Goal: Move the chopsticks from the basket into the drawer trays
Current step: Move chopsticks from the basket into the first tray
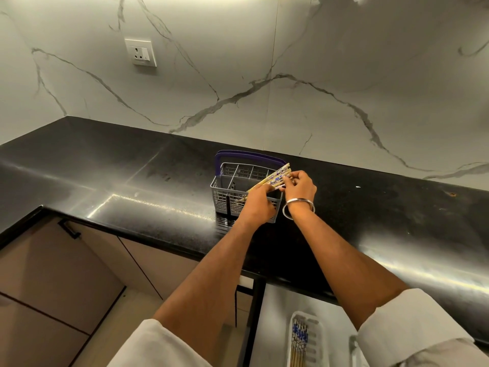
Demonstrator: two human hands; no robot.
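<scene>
A grey plastic basket [232,181] with a purple handle stands on the black countertop. A bundle of yellow chopsticks [272,178] with blue patterned tops leans out of it, tilted toward the upper right. My left hand [258,205] grips the lower part of the bundle at the basket's front rim. My right hand [300,188], with a metal bangle on the wrist, pinches the patterned upper ends. Below, in the open drawer, a white tray [318,329] holds several chopsticks [300,340] with blue bands.
The black countertop [132,186] runs along a white marble wall with a socket [141,52] at upper left. Cabinet doors with a black handle [69,229] sit below at left. A second tray's edge [353,348] shows beside the first, partly hidden by my right sleeve.
</scene>
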